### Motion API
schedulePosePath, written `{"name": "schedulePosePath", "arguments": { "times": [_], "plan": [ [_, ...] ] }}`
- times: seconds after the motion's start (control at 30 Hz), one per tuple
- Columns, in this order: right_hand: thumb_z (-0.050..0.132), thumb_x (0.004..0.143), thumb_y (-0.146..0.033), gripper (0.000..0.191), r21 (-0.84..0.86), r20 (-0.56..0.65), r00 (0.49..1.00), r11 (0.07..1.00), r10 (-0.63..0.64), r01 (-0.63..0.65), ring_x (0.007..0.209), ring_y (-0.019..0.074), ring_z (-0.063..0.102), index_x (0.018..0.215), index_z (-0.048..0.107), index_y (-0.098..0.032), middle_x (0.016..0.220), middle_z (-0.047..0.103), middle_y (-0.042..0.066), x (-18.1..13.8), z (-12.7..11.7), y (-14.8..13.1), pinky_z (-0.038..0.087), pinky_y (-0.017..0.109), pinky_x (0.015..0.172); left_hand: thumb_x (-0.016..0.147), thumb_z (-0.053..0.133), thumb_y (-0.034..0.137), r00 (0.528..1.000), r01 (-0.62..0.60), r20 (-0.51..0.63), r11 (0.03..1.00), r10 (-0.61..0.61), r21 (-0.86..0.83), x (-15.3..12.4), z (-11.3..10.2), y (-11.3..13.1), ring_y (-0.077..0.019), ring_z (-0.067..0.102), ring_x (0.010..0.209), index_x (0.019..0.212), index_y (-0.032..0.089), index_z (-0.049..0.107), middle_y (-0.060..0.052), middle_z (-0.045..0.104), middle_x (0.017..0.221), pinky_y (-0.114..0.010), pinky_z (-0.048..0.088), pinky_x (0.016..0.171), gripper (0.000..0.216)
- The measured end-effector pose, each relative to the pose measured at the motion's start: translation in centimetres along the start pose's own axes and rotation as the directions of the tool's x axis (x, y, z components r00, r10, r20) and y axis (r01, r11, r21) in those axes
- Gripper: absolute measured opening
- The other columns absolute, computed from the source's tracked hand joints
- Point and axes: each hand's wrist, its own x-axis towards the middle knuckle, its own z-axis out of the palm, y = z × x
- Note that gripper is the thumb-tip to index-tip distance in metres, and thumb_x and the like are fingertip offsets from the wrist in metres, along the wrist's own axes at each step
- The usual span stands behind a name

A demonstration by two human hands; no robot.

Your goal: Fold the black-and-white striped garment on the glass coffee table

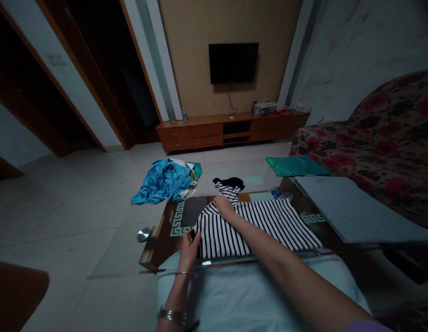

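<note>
A black-and-white striped garment (pixel 269 221) lies spread on a glass-topped coffee table (pixel 165 240). My left hand (pixel 189 248) pinches the garment's near left edge, fingers closed on the cloth. My right hand (pixel 223 205) reaches across and presses down on the striped cloth near its far end, where a black collar part (pixel 231 182) sticks out. The right hand's fingers look curled onto the fabric. A pale blue cloth (pixel 248 295) covers my lap below the table edge.
A heap of blue clothes (pixel 163 180) sits at the table's far left. A green folded cloth (pixel 295 165) and a grey flat pad (pixel 352 210) lie to the right, beside a floral sofa (pixel 380 138). A TV cabinet (pixel 231 130) stands against the far wall.
</note>
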Motion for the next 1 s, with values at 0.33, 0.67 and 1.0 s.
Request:
{"name": "schedulePosePath", "arguments": {
  "times": [0.33, 0.67, 1.0],
  "plan": [
    [0.037, 0.092, -0.012, 0.026, 0.019, 0.018, 0.998, 0.998, 0.066, -0.067, 0.099, 0.0223, 0.051, 0.097, 0.062, -0.012, 0.101, 0.062, 0.013, 0.7, -0.4, 0.0, 0.039, 0.032, 0.087, 0.072, 0.062, 0.02, 0.993, -0.1, 0.057, 0.995, 0.098, 0.027, -2.3, 0.2, -1.5, -0.0253, 0.044, 0.127, 0.139, 0.016, 0.031, -0.015, 0.045, 0.139, -0.039, 0.039, 0.103, 0.074],
    [0.038, 0.092, -0.013, 0.033, 0.074, -0.037, 0.998, 0.996, 0.042, -0.04, 0.113, 0.0198, 0.046, 0.122, 0.052, -0.017, 0.12, 0.055, 0.012, -1.9, -5.5, -0.5, 0.037, 0.034, 0.095, 0.086, 0.043, 0.045, 0.983, -0.138, 0.004, 0.73, 0.181, 0.669, -0.2, -0.3, 3.6, -0.0301, 0.056, 0.109, 0.138, 0.004, 0.035, -0.02, 0.057, 0.115, -0.041, 0.045, 0.091, 0.066],
    [0.04, 0.093, -0.015, 0.027, 0.094, -0.102, 0.975, 0.977, 0.199, -0.19, 0.112, 0.0187, 0.051, 0.107, 0.063, -0.014, 0.113, 0.062, 0.01, -14.7, -7.8, 13.4, 0.037, 0.035, 0.099, 0.089, 0.031, 0.016, 0.669, -0.724, 0.548, 0.274, 0.503, 0.633, 3.5, 7.5, 6.3, -0.0237, 0.044, 0.126, 0.119, 0.018, 0.061, -0.009, 0.055, 0.131, -0.041, 0.037, 0.103, 0.042]
  ]
}}
